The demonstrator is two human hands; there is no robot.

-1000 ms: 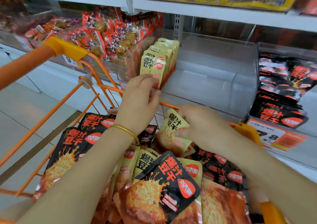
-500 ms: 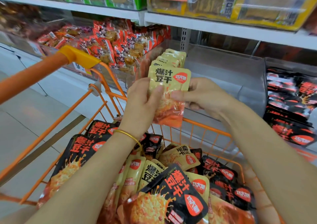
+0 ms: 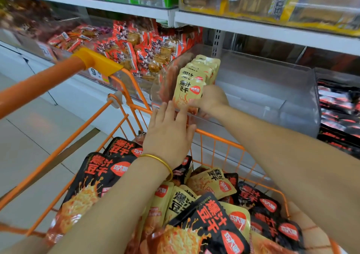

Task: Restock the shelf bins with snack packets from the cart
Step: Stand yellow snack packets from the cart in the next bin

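The right hand (image 3: pixel 211 100) is gripping a yellow snack packet (image 3: pixel 188 94) by its right edge, fingers curled round it. It is holding the packet upright at the front of the row of matching packets (image 3: pixel 203 67) standing at the left end of the clear shelf bin (image 3: pixel 272 98). The left hand (image 3: pixel 168 135) is hovering just below, fingers (image 3: pixel 169 110) straight and spread, above the orange cart's (image 3: pixel 214 135) far rim. Black packets (image 3: pixel 101 174) and yellow ones are lying heaped in the cart.

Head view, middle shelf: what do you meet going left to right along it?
Red packets → yellow packet held at the bin's front → right hand → bare stretch of the clear bin → black packets.
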